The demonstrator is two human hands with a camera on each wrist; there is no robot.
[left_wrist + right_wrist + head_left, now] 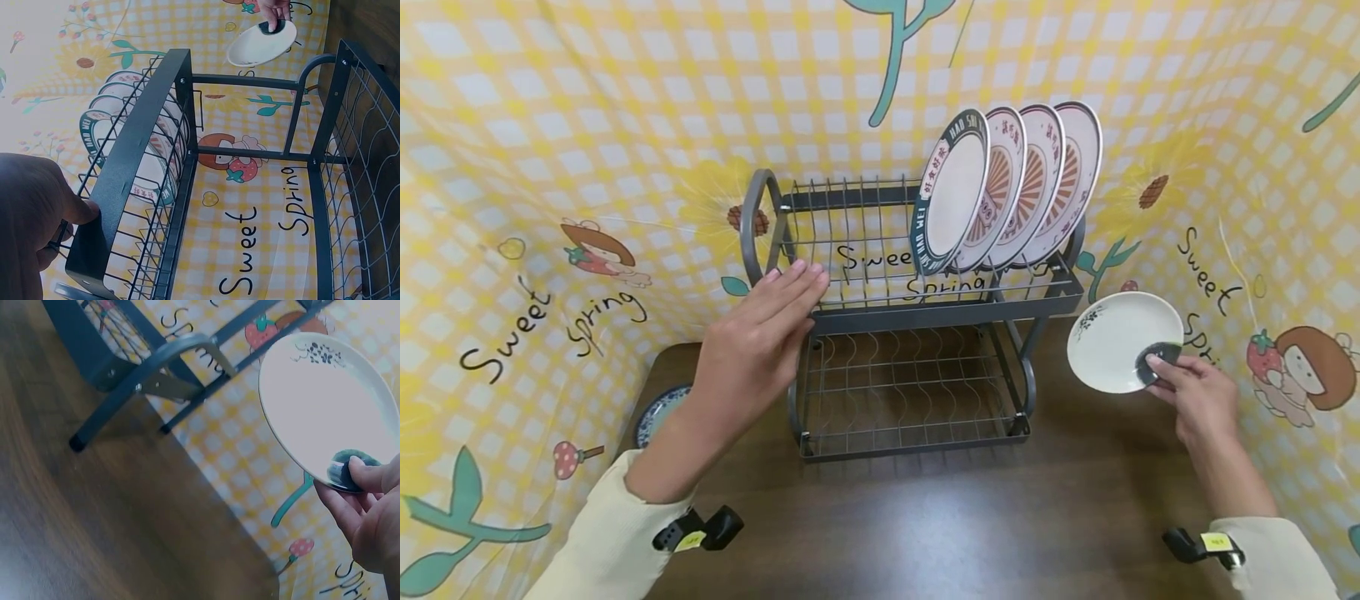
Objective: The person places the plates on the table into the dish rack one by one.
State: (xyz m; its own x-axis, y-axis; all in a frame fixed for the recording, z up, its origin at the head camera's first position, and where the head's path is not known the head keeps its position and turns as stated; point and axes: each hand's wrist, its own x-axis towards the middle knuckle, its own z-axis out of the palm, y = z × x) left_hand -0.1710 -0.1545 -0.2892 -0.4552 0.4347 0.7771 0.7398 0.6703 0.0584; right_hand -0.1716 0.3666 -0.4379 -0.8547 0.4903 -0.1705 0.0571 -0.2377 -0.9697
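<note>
My right hand (1206,402) pinches the rim of a white oval plate (1108,337), thumb over a dark patch on it. The plate is in the air to the right of a dark grey two-tier dish rack (943,318). In the right wrist view a small dark flower print shows at the far rim of the plate. My left hand (752,346) holds the upper tier's front left corner, with the thumb on the front rail and the fingers over it. Several round patterned plates (955,196) stand on edge in the right half of that tier.
A blue-and-white dish (658,412) lies on the brown table (917,525) at the left, partly behind my left forearm. Yellow checked cloth (647,100) surrounds the table at the back and sides. The rack's lower tier (910,450) has wavy wires.
</note>
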